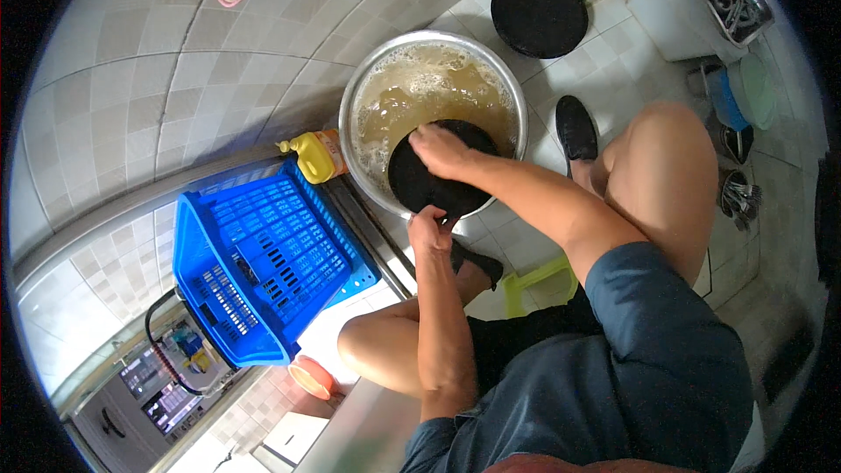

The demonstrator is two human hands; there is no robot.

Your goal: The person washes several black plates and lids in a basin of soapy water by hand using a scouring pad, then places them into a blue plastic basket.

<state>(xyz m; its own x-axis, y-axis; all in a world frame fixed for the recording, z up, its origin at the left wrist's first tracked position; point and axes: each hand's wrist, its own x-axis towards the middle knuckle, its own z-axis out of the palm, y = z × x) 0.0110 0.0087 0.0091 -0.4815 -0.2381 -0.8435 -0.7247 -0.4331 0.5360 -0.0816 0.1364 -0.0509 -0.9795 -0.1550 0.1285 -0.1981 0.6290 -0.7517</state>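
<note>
A wide metal basin (347,105) on the floor holds murky, foamy water (420,79). A round black tray (420,177) lies tilted at its near side, partly over the water. My left hand (429,229) grips the tray's near edge at the basin's rim, fingers closed around it. My right hand (440,152) presses on the tray's upper face with curled fingers. What it holds, if anything, is hidden under the fingers.
Another round black tray (540,16) rests on the tiles beyond the basin. Left of the basin are a yellow bottle (314,156) and a blue plastic crate (272,254). A green stool (536,284) is under me. Utensils (740,200) and containers (752,92) line the right side.
</note>
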